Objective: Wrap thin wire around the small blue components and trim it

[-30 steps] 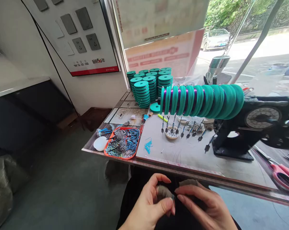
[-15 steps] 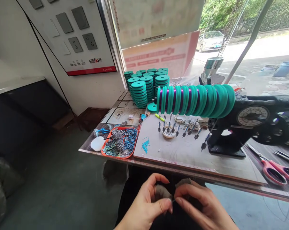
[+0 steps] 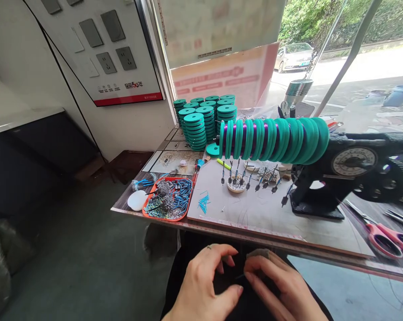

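Low in front of the table edge, over my dark-clothed lap, are both hands. My left hand (image 3: 206, 283) is open, thumb and fingers curved apart with nothing visible between them. Beside it, my right hand (image 3: 276, 278) pinches a tiny, thin bluish piece (image 3: 240, 277) between thumb and forefinger; it is too small and dark to name. A greyish covering (image 3: 259, 253) shows on a right finger. Beyond the hands, a row of green foam spools (image 3: 271, 139) wound with purple line sits on a black winding machine (image 3: 321, 187). Several small weighted rigs (image 3: 248, 180) hang below the spools.
An orange tray (image 3: 168, 217) of small springs and metal parts stands left, beside a white lid (image 3: 137, 200). Thin blue tubes (image 3: 204, 203) and a bowl of white beads (image 3: 236, 189) lie on the board. Stacked green spools (image 3: 194, 129) stand behind; red-handled scissors (image 3: 384, 240) lie right.
My left hand has opened and drawn slightly away from my right hand, its thumb and fingers spreading. The right hand keeps its pinch in nearly the same place.
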Action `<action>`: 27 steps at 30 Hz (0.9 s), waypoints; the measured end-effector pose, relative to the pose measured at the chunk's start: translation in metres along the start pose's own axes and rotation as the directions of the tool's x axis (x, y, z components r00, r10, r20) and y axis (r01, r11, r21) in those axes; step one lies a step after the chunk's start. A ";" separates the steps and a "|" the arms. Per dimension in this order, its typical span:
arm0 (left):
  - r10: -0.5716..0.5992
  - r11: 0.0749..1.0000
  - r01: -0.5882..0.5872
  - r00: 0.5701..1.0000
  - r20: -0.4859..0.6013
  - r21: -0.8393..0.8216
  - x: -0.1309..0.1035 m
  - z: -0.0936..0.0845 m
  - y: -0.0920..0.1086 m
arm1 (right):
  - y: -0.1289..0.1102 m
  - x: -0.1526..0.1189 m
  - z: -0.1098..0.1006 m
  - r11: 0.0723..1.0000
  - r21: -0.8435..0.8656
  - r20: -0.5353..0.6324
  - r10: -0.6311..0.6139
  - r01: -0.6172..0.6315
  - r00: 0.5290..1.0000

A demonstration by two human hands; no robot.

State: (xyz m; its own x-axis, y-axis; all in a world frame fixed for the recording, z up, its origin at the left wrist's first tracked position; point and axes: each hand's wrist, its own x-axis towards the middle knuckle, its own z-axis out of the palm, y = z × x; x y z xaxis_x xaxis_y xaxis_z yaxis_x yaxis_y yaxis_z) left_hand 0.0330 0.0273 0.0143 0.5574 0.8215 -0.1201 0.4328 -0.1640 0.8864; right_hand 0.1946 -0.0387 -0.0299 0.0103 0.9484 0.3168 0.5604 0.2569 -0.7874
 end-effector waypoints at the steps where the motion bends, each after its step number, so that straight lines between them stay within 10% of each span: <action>1: 0.003 0.999 -0.003 1.000 0.008 0.035 0.001 0.001 0.002 | 0.000 0.000 0.001 1.000 -0.001 0.002 -0.010 0.010 1.000; 27: -0.183 0.923 0.194 0.981 0.064 -0.331 0.004 0.008 -0.004 | 0.001 -0.001 0.001 1.000 0.016 -0.003 -0.006 0.006 1.000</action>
State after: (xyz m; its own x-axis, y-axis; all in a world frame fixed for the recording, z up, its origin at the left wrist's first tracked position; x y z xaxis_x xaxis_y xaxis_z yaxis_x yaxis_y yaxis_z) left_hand 0.0386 0.0267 0.0068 0.5132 0.8009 -0.3087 0.2729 0.1887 0.9433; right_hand 0.1940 -0.0388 -0.0318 0.0092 0.9464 0.3228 0.5470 0.2655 -0.7939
